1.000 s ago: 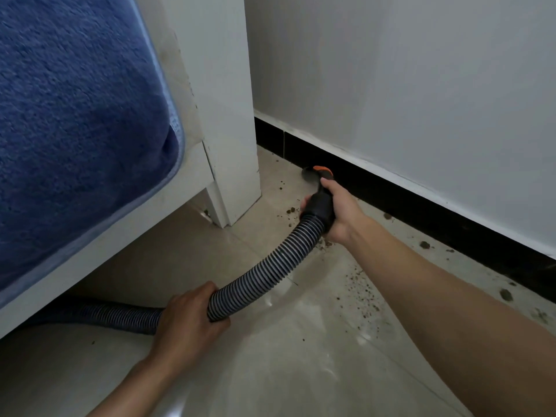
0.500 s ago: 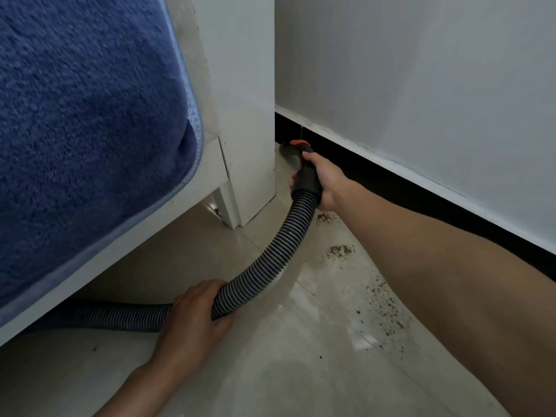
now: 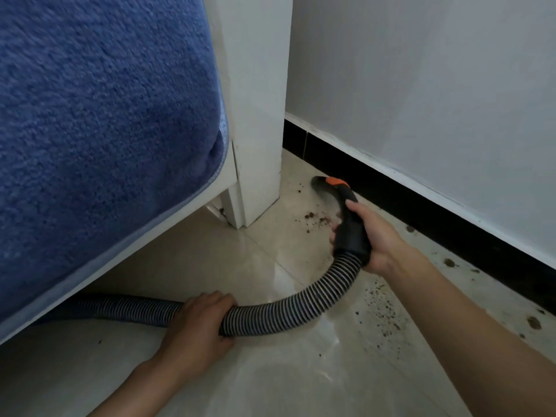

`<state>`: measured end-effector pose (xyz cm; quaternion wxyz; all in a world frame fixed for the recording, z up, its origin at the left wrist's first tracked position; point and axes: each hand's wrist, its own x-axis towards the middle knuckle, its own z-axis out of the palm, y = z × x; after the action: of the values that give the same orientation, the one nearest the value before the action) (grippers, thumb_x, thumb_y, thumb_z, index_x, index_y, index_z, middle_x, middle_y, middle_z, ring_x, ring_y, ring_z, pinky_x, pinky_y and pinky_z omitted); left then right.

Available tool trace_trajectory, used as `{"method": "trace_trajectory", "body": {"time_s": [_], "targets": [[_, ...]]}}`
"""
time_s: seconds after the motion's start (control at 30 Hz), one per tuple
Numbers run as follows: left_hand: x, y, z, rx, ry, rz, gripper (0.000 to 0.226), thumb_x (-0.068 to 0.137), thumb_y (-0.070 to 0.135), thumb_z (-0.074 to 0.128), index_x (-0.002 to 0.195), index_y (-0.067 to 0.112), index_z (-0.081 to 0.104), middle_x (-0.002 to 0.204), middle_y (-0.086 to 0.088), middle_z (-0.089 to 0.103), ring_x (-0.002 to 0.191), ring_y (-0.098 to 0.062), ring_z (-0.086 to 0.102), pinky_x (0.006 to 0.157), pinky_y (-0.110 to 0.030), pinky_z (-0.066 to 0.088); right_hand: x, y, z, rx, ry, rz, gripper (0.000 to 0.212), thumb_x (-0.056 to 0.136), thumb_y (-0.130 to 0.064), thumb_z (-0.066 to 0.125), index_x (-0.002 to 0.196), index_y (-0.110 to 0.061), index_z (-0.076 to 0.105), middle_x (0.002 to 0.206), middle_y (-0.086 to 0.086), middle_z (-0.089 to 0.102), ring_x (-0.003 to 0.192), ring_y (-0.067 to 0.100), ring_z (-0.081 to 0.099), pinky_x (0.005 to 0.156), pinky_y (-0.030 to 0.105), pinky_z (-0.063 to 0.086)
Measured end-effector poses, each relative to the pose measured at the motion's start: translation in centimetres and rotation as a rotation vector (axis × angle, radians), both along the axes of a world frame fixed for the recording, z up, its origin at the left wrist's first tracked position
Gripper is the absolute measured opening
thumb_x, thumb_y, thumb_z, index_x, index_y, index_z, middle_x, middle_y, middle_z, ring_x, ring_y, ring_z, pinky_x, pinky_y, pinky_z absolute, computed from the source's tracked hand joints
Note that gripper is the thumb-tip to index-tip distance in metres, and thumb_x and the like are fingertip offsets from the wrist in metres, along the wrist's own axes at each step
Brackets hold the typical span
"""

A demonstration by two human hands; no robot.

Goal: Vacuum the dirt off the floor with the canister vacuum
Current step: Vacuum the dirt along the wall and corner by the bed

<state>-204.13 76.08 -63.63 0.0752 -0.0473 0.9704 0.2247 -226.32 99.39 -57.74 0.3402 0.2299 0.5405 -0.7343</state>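
Observation:
My right hand grips the black vacuum handle, whose orange-trimmed nozzle points at the floor near the black baseboard. My left hand holds the ribbed grey hose, which curves across the tiles and runs back under the bed. Brown dirt crumbs lie just left of the handle. A wider scatter of dirt sits right of the hose, and bigger clumps lie along the baseboard. The canister itself is out of view.
A bed with a blue blanket and white frame fills the left. Its white corner post stands close to the nozzle. A white wall with black baseboard runs along the right. Glossy beige tiles stretch in front.
My right hand has pulled the nozzle back from the corner by the post, toward me and rightward. The hose now bends more sharply, and my left hand lies lower and flatter along it.

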Motion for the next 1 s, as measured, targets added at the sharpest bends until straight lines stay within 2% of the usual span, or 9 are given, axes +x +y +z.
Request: {"method": "trace_trajectory", "body": {"time_s": [0.07,0.17,0.27,0.37,0.53,0.63,0.83,1.0], "targets": [[0.6,0.1,0.1,-0.001,-0.022,-0.024,0.025,0.061,0.032,0.059,0.086,0.029,0.057,0.084,0.012,0.056,0.083,-0.014,0.055,0.070,-0.027,0.040,0.6,0.0,0.1,-0.024,-0.018,0.032,0.052,0.087,-0.036,0.071,0.130,-0.011,0.056,0.078,0.013,0.071,0.060,0.026,0.067,0.056,0.036,0.057],[1.5,0.2,0.7,0.024,0.003,-0.004,0.022,0.063,0.033,0.056,0.085,0.029,0.056,0.082,0.014,0.054,0.084,-0.012,0.053,0.067,-0.016,0.032,0.7,-0.6,0.6,-0.051,-0.002,0.067,0.058,0.087,-0.036,0.070,0.136,-0.011,0.053,0.077,0.013,0.069,0.061,0.026,0.066,0.057,0.035,0.057],[1.9,0.5,2.0,0.031,0.019,0.011,0.020,0.064,0.035,0.054,0.084,0.033,0.052,0.082,0.015,0.052,0.084,-0.011,0.052,0.067,-0.024,0.034,0.5,-0.3,1.0,-0.042,0.000,0.083,0.058,0.088,-0.037,0.069,0.136,-0.010,0.052,0.077,0.013,0.069,0.061,0.026,0.066,0.057,0.036,0.056],[1.7,0.9,2.9,0.034,0.039,0.028,0.019,0.066,0.034,0.057,0.084,0.031,0.052,0.084,0.013,0.056,0.084,-0.013,0.055,0.065,-0.028,0.037,-0.2,-0.7,2.1,-0.030,0.000,0.105,0.052,0.090,-0.037,0.068,0.131,-0.008,0.054,0.076,0.013,0.068,0.059,0.027,0.065,0.055,0.035,0.056],[1.2,1.3,3.6,0.106,0.092,0.099,0.021,0.074,0.030,0.067,0.093,0.027,0.058,0.087,0.012,0.058,0.082,-0.010,0.057,0.067,-0.031,0.048,-2.3,-3.1,4.5,0.082,0.068,0.151,0.036,0.098,-0.037,0.058,0.107,-0.002,0.055,0.072,0.014,0.065,0.060,0.026,0.062,0.054,0.033,0.055],[0.8,1.6,3.6,0.128,0.122,0.128,0.022,0.077,0.025,0.071,0.097,0.025,0.060,0.088,0.012,0.058,0.083,-0.007,0.056,0.066,-0.027,0.046,-3.7,-4.6,5.1,0.122,0.116,0.194,0.037,0.100,-0.036,0.052,0.111,0.000,0.052,0.064,0.014,0.066,0.055,0.025,0.063,0.052,0.030,0.056],[1.4,1.3,2.6,0.130,0.124,0.091,0.030,0.076,0.032,0.068,0.105,0.029,0.060,0.096,0.013,0.060,0.090,-0.007,0.056,0.074,-0.029,0.047,-4.2,-5.8,4.1,0.098,0.098,0.347,0.042,0.099,-0.041,0.053,0.111,-0.001,0.056,0.073,0.013,0.070,0.059,0.025,0.066,0.061,0.032,0.058],[2.4,1.1,1.3,0.026,0.062,-0.031,0.032,0.070,0.037,0.060,0.102,0.031,0.060,0.097,0.014,0.059,0.094,-0.008,0.056,0.078,-0.028,0.045,0.3,-2.2,2.0,0.064,0.086,0.222,0.045,0.096,-0.039,0.058,0.124,-0.004,0.054,0.079,0.014,0.070,0.063,0.026,0.066,0.062,0.036,0.057]]}}
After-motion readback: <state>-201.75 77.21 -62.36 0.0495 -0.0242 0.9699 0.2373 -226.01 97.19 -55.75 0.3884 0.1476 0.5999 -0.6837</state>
